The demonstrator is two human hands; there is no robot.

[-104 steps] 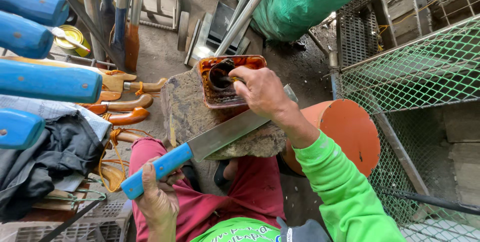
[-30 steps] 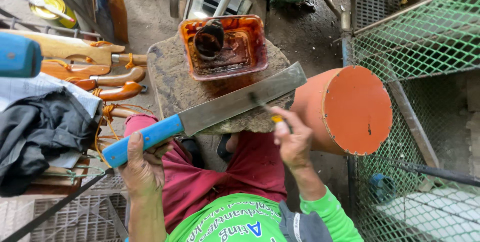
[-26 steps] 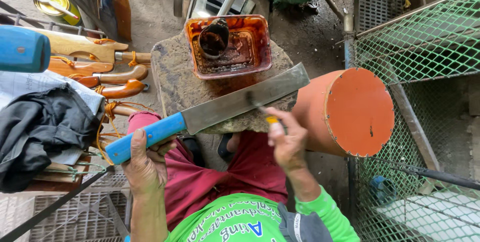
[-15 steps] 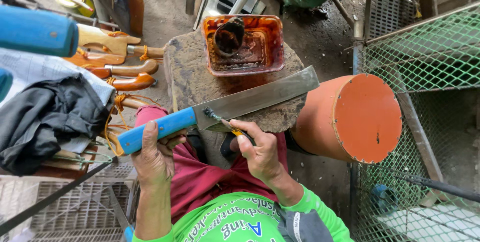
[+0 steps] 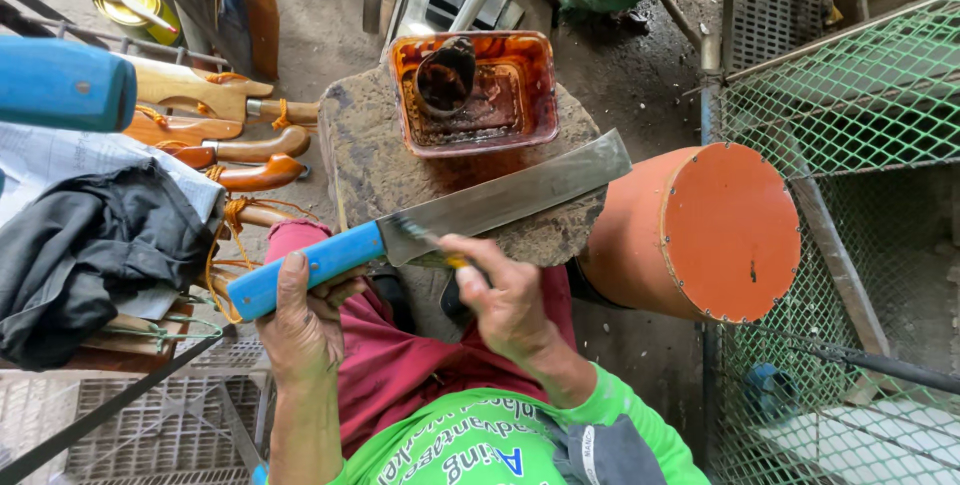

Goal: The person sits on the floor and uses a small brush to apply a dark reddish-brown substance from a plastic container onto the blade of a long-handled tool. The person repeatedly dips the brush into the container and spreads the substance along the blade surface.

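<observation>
Resting on a stone block [image 5: 370, 165], cleaver [image 5: 500, 200], left hand [image 5: 300, 330] gripping handle, right hand [image 5: 505, 295] pinching brush [image 5: 425, 238], dirt floor

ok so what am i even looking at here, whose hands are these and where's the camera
The camera sits on a person's head and looks down at their own two bare hands; there is no machine. The left hand grips the blue handle of a big knife, whose blade lies across a stone block. The right hand holds a small brush against the blade near the handle. On the block stands an orange tub of dark liquid. An orange drum lies beside it, and wooden handles lie to the left.
</observation>
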